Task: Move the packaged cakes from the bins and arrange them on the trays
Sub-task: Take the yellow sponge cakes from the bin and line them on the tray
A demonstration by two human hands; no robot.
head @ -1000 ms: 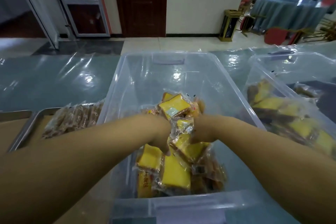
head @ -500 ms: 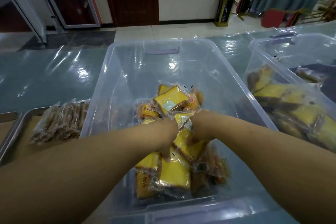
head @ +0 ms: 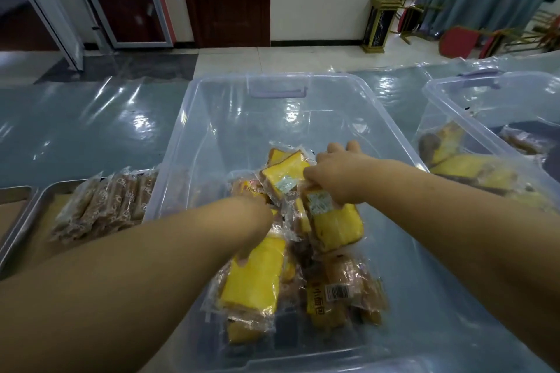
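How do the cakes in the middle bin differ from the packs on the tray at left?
The bin cakes are mostly bright yellow; the tray packs are brown. The bin cakes lie heaped at all angles in the clear plastic bin; the tray packs lie side by side in a row on the metal tray. Both sorts are sealed in clear wrappers.

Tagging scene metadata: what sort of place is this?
Probably a banquet or event hall: cloth-draped tables and red chairs at the back right, plus a plastic-covered table with bins of packaged cakes.
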